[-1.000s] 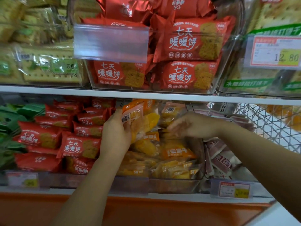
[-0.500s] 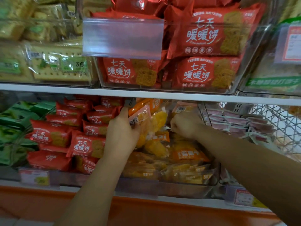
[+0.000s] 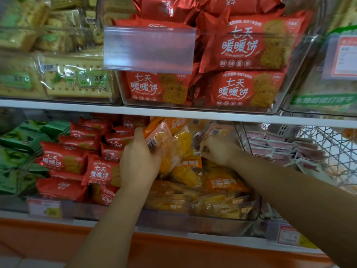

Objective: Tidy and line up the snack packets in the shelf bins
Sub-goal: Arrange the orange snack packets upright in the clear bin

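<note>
Nearest is the clear front wall of the middle bin (image 3: 193,223) on the low shelf. Just behind it lie the yellow packets (image 3: 212,206), flat and jumbled, not in a row yet.

A bit further in, the left hand (image 3: 140,161) has its fingers and thumb curled round the upright packet (image 3: 158,136), an orange and clear one with a bar code on its side. The hand holds it standing up over the pile. The right hand (image 3: 218,149) is just beside it, deeper in the same bin. Its fingers are bent tight at the edge of another packet, but I cannot tell if they really pinch it.

These packets look light and soft. The wrap is thin and shiny, so I think it slips and crinkles easily. The fruit bits inside look lumpy and could squash, so a gentle hold is best. The flat sealed edges at the top and sides look like the best place to grab, or hold a few together by both sides and stand them up like books.

To the left are the red packets (image 3: 100,171) in the next bin, and pink packets (image 3: 280,149) sit to the right. Furthest away, above the white shelf board (image 3: 173,113), a top bin holds big red packets (image 3: 249,47).
</note>
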Demonstrator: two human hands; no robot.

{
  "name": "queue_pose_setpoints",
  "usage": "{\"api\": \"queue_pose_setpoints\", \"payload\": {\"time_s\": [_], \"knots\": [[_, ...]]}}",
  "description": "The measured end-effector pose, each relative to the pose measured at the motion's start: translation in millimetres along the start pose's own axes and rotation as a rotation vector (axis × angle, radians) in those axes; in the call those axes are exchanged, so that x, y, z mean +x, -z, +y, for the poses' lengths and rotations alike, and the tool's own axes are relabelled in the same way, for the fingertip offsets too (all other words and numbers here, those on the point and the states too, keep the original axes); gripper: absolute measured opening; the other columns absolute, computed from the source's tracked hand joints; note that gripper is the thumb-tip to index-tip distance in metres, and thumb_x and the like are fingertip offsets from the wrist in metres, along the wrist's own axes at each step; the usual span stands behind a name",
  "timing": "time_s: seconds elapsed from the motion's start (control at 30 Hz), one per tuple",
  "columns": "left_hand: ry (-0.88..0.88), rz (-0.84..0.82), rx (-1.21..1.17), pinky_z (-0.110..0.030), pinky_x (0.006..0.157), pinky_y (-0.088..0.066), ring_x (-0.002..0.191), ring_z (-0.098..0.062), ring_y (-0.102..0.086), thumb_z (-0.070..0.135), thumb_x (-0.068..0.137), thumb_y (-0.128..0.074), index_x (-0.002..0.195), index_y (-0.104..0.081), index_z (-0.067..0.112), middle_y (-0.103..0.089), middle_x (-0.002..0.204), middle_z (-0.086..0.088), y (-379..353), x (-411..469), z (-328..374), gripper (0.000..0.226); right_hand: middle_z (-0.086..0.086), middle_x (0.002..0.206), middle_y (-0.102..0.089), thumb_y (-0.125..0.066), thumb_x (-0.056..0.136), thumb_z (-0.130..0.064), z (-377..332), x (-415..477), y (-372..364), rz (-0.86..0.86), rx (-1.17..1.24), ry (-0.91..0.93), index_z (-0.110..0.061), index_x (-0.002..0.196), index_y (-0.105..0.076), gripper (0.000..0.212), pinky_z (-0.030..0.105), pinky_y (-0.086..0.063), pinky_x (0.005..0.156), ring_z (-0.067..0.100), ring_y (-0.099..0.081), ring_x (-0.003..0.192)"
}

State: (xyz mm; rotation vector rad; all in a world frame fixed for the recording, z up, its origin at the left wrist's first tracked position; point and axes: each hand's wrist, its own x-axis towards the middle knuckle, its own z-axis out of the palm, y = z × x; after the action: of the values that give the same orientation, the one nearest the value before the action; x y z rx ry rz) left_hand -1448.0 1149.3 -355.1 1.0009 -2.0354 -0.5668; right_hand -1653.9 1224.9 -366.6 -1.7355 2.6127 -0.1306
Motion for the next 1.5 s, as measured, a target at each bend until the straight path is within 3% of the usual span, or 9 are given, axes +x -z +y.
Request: {"api": "queue_pose_setpoints", "payload": {"time_s": [0.2, 0.3, 0.47, 0.57, 0.8, 0.93, 1.1, 1.37, 1.5], "knots": [[0.040, -0.015, -0.016, -0.031, 0.066, -0.042, 0.091, -0.030, -0.062, 0.018, 0.086, -0.062, 0.125, -0.045, 0.012, -0.063, 0.104, -0.009, -0.1, 2.6, -2.4, 0.043, -0.008, 0.092, -0.065, -0.053, 0.089, -0.025, 2.4, -14.5, 2.6, 0.135, -0.063, 0.124, -0.026, 0.082, -0.063, 0.013, 0.028, -0.043, 0.077, 0.013, -0.056, 0.093], [0.038, -0.026, -0.028, -0.031, 0.066, -0.043, 0.092, -0.031, -0.062, 0.018, 0.086, -0.063, 0.124, -0.045, 0.011, -0.063, 0.104, -0.009, 0.5, 4.6, -3.7, 0.043, -0.005, 0.115, -0.056, -0.057, 0.087, -0.031, 7.5, -34.6, 8.4, 0.291, -0.139, 0.211, -0.028, 0.085, -0.066, 0.009, 0.029, -0.022, 0.088, 0.020, -0.041, 0.115], [0.028, -0.040, -0.042, -0.033, 0.068, -0.045, 0.092, -0.030, -0.062, 0.015, 0.085, -0.064, 0.126, -0.044, 0.012, -0.063, 0.104, -0.009, -1.2, 2.5, -2.6, 0.045, -0.003, 0.135, -0.049, -0.057, 0.088, -0.033, 29.2, -23.9, 19.2, 0.082, -0.053, 0.138, -0.033, 0.085, -0.063, 0.006, 0.041, -0.019, 0.111, 0.025, -0.029, 0.136], [0.034, -0.035, -0.043, -0.035, 0.070, -0.048, 0.094, -0.031, -0.062, 0.016, 0.086, -0.063, 0.128, -0.043, 0.012, -0.063, 0.106, -0.010, -1.0, 2.4, -3.2, 0.047, -0.012, 0.112, -0.055, -0.052, 0.092, -0.026, 27.7, -19.8, 17.4, 0.044, -0.047, 0.181, -0.024, 0.087, -0.060, 0.009, 0.031, -0.030, 0.100, 0.017, -0.048, 0.114], [0.046, -0.020, -0.061, -0.031, 0.066, -0.044, 0.089, -0.030, -0.063, 0.015, 0.086, -0.063, 0.126, -0.044, 0.010, -0.064, 0.101, -0.010, -1.9, 3.7, -6.1, 0.044, -0.005, 0.073, -0.049, -0.040, 0.096, -0.021, 14.4, -45.6, 13.9, -0.047, -0.054, 0.203, -0.022, 0.111, -0.050, 0.018, 0.033, -0.045, 0.065, 0.010, -0.046, 0.065], [0.061, -0.009, -0.094, -0.033, 0.066, -0.046, 0.089, -0.031, -0.063, 0.016, 0.086, -0.065, 0.123, -0.045, 0.009, -0.064, 0.101, -0.010, -2.3, 6.7, -7.6, 0.043, -0.002, 0.075, -0.053, -0.038, 0.098, -0.026, 16.0, -34.9, 25.4, 0.052, 0.038, 0.165, -0.019, 0.091, -0.044, 0.011, 0.031, -0.030, 0.059, 0.017, -0.049, 0.069], [0.060, -0.005, -0.124, -0.028, 0.066, -0.043, 0.089, -0.025, -0.063, 0.015, 0.086, -0.065, 0.121, -0.046, 0.011, -0.064, 0.101, -0.006, -2.3, 7.7, -8.2, 0.040, 0.011, 0.092, -0.063, -0.040, 0.097, -0.021, 16.4, -10.9, 24.6, 0.187, -0.112, 0.112, -0.009, 0.104, -0.052, 0.018, 0.032, -0.041, 0.069, 0.030, -0.060, 0.084], [0.047, -0.018, -0.109, -0.027, 0.067, -0.041, 0.092, -0.028, -0.063, 0.014, 0.085, -0.065, 0.123, -0.046, 0.009, -0.065, 0.104, -0.009, -3.5, 10.3, -6.9, 0.043, -0.006, 0.059, -0.041, -0.031, 0.100, -0.033, -12.4, -88.6, 24.9, 0.085, 0.131, 0.256, -0.026, 0.090, -0.033, 0.012, 0.023, -0.030, 0.049, 0.010, -0.043, 0.051], [0.056, -0.029, -0.104, -0.030, 0.071, -0.043, 0.097, -0.031, -0.062, 0.016, 0.085, -0.065, 0.124, -0.046, 0.009, -0.064, 0.107, -0.011, -4.2, 7.8, -4.3, 0.043, -0.006, 0.061, -0.052, -0.032, 0.093, -0.039, -13.2, -110.5, 35.4, 0.407, 0.471, 0.098, -0.029, 0.085, -0.039, 0.015, 0.020, -0.036, 0.051, 0.005, -0.053, 0.061]]}}
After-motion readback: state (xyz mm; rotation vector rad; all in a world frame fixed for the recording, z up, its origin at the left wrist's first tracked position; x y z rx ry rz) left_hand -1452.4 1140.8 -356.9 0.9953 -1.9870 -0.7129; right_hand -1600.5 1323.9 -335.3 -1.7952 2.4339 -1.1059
